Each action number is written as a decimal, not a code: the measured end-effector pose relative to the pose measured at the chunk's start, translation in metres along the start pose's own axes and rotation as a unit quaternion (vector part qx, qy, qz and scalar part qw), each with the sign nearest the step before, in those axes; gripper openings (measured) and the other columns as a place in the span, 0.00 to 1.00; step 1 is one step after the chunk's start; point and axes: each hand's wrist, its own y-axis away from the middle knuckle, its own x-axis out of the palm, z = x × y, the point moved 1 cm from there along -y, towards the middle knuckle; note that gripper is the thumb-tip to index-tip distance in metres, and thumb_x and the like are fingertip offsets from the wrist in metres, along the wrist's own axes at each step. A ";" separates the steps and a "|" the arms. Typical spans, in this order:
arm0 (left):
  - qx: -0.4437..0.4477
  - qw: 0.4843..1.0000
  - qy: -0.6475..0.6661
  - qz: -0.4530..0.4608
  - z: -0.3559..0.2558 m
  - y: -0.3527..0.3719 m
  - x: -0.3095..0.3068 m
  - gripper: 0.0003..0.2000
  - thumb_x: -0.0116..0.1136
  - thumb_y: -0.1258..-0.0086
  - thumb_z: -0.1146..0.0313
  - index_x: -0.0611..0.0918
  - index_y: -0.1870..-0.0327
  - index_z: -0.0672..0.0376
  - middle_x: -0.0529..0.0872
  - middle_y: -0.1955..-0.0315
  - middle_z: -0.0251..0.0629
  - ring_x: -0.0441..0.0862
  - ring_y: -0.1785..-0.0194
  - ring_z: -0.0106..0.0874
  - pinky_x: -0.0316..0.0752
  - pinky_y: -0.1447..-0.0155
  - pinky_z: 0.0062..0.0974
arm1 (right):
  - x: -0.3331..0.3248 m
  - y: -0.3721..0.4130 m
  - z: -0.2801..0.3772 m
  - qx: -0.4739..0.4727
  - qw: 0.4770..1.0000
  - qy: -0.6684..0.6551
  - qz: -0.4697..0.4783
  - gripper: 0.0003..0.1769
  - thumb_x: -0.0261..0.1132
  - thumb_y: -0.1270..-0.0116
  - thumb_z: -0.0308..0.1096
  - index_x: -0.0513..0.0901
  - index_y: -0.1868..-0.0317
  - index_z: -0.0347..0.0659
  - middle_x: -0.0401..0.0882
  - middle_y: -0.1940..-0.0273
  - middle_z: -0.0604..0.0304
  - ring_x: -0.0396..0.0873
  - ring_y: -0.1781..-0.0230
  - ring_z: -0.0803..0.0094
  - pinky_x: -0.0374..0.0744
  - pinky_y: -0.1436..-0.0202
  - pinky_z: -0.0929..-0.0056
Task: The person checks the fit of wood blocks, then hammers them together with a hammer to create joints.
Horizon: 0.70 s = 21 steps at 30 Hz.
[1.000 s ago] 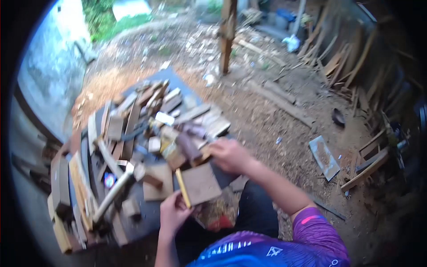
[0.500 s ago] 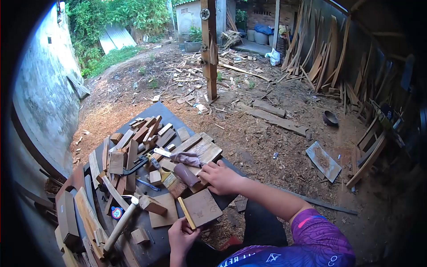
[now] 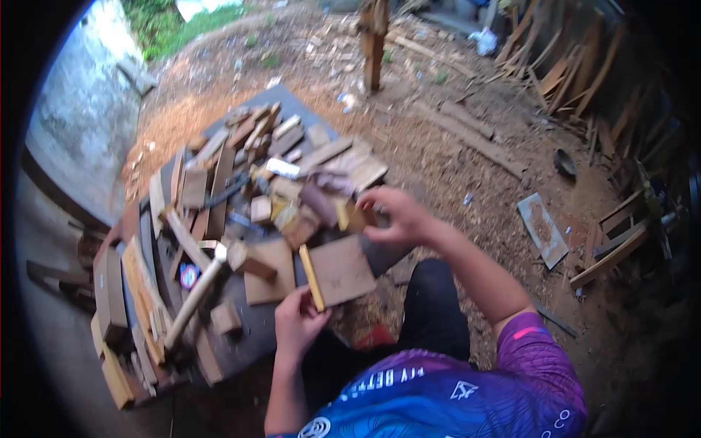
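Observation:
My left hand (image 3: 298, 320) pinches the lower end of a yellowish wooden strip (image 3: 311, 277), which stands along the left edge of a square brown wooden board (image 3: 345, 270). My right hand (image 3: 400, 217) is closed around a small wooden block (image 3: 358, 217) with a pale yellow edge, just above the board's far side. Left of that block lies a brown roll (image 3: 319, 204) like sandpaper. A paintbrush (image 3: 293, 221) rests beside the roll, blurred. Another flat wooden piece (image 3: 264, 286) lies left of the board, with a thick wood block (image 3: 250, 259) on it.
A dark table (image 3: 274, 98) carries many wood offcuts, a hammer with a pale handle (image 3: 193, 303), a tape measure (image 3: 189, 276) and a clamp (image 3: 228, 190). A wooden post (image 3: 374, 44) stands beyond the table. Planks (image 3: 475, 139) and shavings cover the ground to the right.
My right hand has lifted from the table beside the roll and now has a small wooden block in it. My left hand keeps its pinch on the strip. The view has tilted downward.

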 end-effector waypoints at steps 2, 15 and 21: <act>-0.046 0.999 0.022 0.012 0.004 0.002 0.001 0.24 0.83 0.40 0.76 0.88 0.41 0.66 0.88 0.67 0.32 0.82 0.70 0.17 0.80 0.64 0.20 | -0.003 0.014 0.015 0.094 0.989 -0.113 -0.035 0.28 0.83 0.37 0.36 0.83 0.40 0.40 0.87 0.50 0.64 0.86 0.50 0.75 0.84 0.44 0.67; -0.051 0.999 -0.003 0.012 0.002 0.001 0.001 0.26 0.87 0.41 0.71 0.88 0.41 0.64 0.88 0.67 0.29 0.80 0.71 0.14 0.78 0.67 0.16 | 0.060 0.081 0.054 0.249 0.957 -0.043 -0.140 0.16 0.74 0.29 0.29 0.79 0.47 0.37 0.86 0.58 0.50 0.88 0.65 0.61 0.85 0.58 0.63; -0.047 0.999 -0.016 0.010 0.000 0.001 0.000 0.26 0.87 0.42 0.72 0.88 0.42 0.64 0.88 0.68 0.29 0.80 0.71 0.14 0.77 0.67 0.16 | 0.047 0.085 0.076 0.223 0.966 -0.106 -0.074 0.26 0.77 0.30 0.30 0.81 0.35 0.38 0.85 0.48 0.51 0.90 0.57 0.65 0.90 0.57 0.66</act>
